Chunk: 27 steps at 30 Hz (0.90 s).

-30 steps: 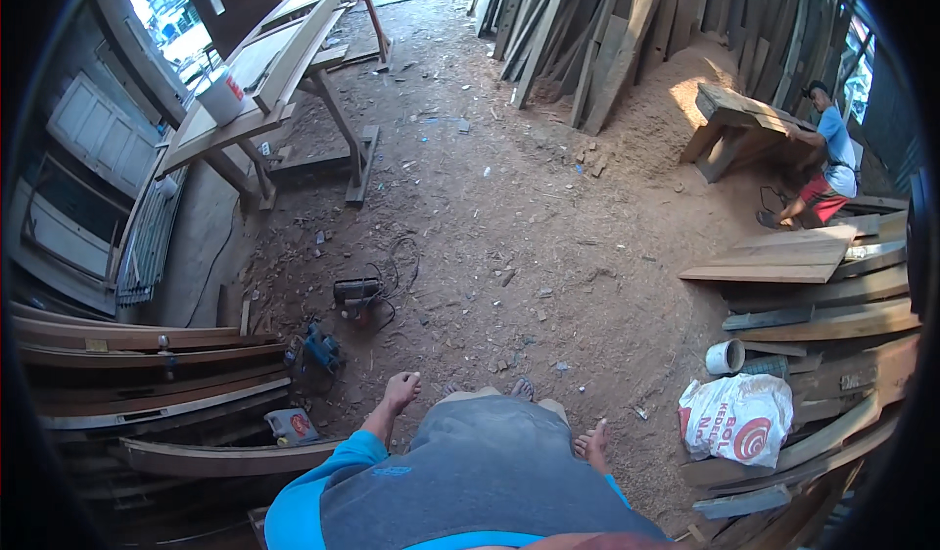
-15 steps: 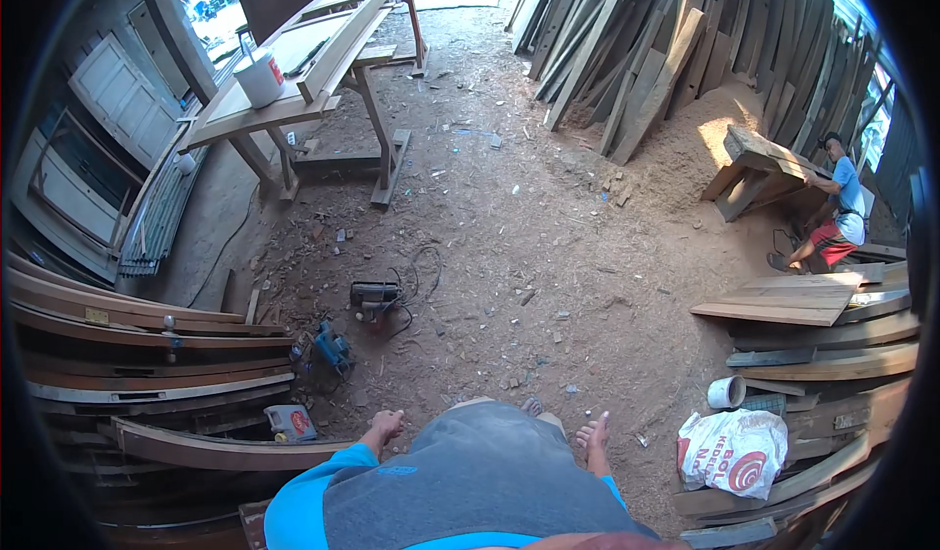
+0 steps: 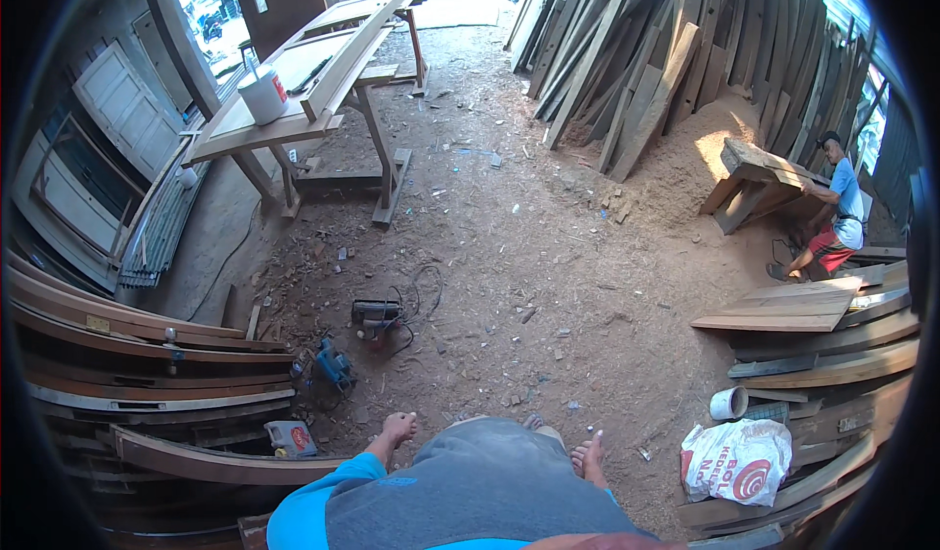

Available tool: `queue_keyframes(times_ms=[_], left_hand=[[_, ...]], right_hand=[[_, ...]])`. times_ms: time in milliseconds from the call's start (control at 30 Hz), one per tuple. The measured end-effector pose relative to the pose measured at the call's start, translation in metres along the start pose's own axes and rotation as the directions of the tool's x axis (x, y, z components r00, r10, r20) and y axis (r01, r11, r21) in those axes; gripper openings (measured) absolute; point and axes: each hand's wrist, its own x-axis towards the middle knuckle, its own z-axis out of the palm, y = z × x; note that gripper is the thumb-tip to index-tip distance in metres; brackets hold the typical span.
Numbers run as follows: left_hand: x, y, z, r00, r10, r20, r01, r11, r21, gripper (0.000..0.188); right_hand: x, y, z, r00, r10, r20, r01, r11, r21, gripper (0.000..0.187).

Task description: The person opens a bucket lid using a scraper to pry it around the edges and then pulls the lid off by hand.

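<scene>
OK, left hand (image 3: pixel 398 429): fingers loosely curled, can't tell if tips meet. Right hand (image 3: pixel 589 460): thumb apart from fingers. Both empty. Blue power tool (image 3: pixel 334 362) lies on the ground ahead of and left of the left hand, untouched; dark power tool (image 3: pixel 377 312) just beyond, also down. White sack (image 3: pixel 736 460) is nearest the right hand, apart from it. Farther out, white bucket (image 3: pixel 262 96) and long board (image 3: pixel 362 50) on the workbench (image 3: pixel 220 142). Progress: looks like no handling under way; can't tell whether bench pieces are finished.

Right hand (image 3: pixel 590 460) — thumb out, white sack (image 3: pixel 720 468)
</scene>
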Motion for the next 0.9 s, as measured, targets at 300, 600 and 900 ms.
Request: queue_keyframes(times_ms=[300, 600, 900], left_hand=[[0.021, -0.019, 0.010, 1.000, -0.009, 0.003, 0.009, 0.999, 0.041, 0.029], [0.016, -0.009, 0.034, 1.000, 0.011, 0.024, -0.013, 0.993, 0.113, 0.034], [0.026, -0.025, 0.024, 0.997, -0.006, 0.078, 0.004, 0.999, 0.032, 0.030]], right_hand=[[0.001, -0.005, -0.020, 0.999, -0.002, -0.032, 0.002, 1.000, 0.002, 0.108], [0.010, 0.011, -0.034, 0.999, 0.034, 0.038, -0.035, 0.999, 0.038, 0.111], [0.001, -0.005, -0.026, 0.999, 0.004, 0.034, -0.005, 0.999, 0.045, 0.111]])
